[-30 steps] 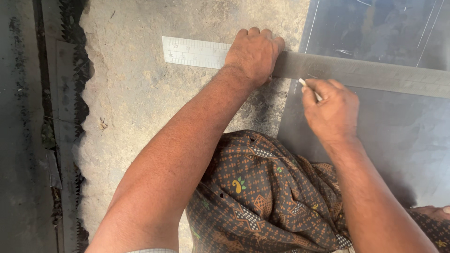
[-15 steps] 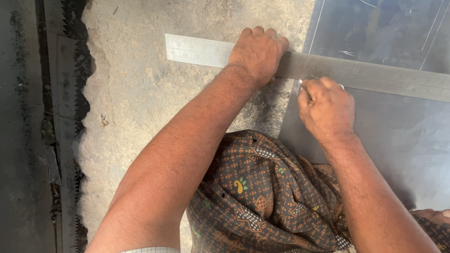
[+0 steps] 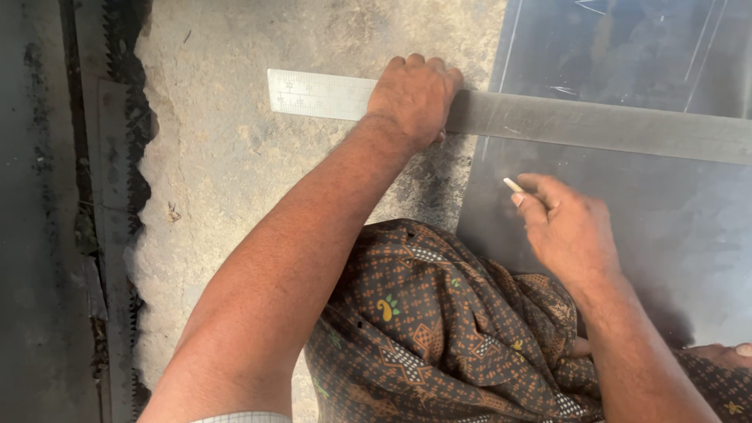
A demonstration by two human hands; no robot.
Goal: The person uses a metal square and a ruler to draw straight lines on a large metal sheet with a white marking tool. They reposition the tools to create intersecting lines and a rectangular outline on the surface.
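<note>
The left hand [image 3: 415,98] lies flat on the steel ruler [image 3: 548,121], pinning it across the upper frame over the metal sheet [image 3: 627,235]. The right hand [image 3: 568,231] pinches a chalk stick [image 3: 513,185] below the ruler's edge. Faint lines already mark the upper sheet; no line shows along this ruler edge.

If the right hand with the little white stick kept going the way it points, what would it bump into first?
Probably the long metal ruler. The right hand aims its white stick up and left over the grey metal sheet, and the ruler lies across that path.
</note>
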